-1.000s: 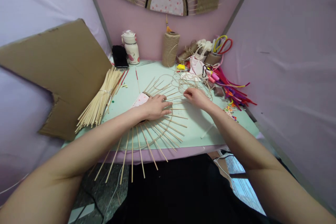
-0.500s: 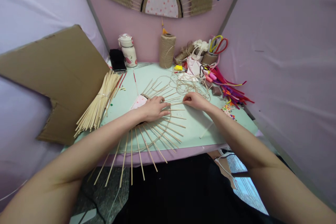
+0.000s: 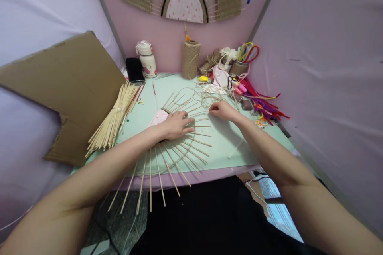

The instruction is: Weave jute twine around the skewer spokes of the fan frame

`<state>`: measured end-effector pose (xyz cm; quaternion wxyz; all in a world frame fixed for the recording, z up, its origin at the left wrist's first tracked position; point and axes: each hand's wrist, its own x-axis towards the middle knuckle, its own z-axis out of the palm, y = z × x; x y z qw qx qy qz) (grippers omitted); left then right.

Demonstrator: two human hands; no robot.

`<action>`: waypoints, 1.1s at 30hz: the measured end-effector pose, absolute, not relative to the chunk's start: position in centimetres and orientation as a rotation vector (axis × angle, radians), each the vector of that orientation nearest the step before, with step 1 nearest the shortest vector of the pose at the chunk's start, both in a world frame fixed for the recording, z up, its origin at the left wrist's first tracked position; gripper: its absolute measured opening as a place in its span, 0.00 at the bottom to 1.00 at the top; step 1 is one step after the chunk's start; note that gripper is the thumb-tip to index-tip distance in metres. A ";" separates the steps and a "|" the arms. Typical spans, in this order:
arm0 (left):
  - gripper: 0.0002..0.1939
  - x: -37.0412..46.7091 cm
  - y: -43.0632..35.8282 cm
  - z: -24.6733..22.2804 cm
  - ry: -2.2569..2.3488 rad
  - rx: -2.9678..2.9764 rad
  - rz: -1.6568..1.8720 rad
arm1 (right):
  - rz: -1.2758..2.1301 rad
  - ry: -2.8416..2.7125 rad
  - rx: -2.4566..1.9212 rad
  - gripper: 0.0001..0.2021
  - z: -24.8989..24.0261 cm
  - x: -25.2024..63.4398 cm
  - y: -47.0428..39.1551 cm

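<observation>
A half-round piece with a pink-dotted white centre (image 3: pixel 158 116) lies on the table, thin wooden sticks (image 3: pixel 169 170) fanning out from it, some past the front edge. Twine runs across the sticks. My left hand (image 3: pixel 178 124) rests on the sticks beside the centre, palm down, fingers apart, and hides part of the piece. Right of the stick tips, my right hand (image 3: pixel 221 110) is pinched around thin twine that leads toward the sticks. Behind it lie loose loops of twine (image 3: pixel 206 97).
A bundle of sticks (image 3: pixel 112 121) and brown cardboard (image 3: pixel 80 103) are at left. Along the back stand a white bottle (image 3: pixel 147 60), a twine spool (image 3: pixel 190 60) and a scissors holder (image 3: pixel 238 67). Colourful pipe cleaners (image 3: pixel 265 105) lie at right. A finished fan (image 3: pixel 184 6) hangs on the wall.
The view has tilted slightly upward. My right hand has shifted slightly, still pinched on the twine. My left hand has stayed on the sticks.
</observation>
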<state>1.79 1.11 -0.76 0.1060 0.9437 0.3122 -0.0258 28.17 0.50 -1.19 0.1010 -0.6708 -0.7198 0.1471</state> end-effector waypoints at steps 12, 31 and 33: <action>0.29 1.7 1.0 -0.8 0.924 2.783 -0.097 | 0.255 -2.063 -2.024 0.09 -1.3 26.4 2.9; 0.29 1.5 1.0 -1.0 0.913 2.799 -0.072 | 0.159 -2.132 -1.741 0.11 -1.5 22.4 6.2; 0.30 1.5 1.1 -1.0 0.900 2.799 -0.066 | 0.179 -2.131 -1.758 0.12 -1.6 22.5 6.1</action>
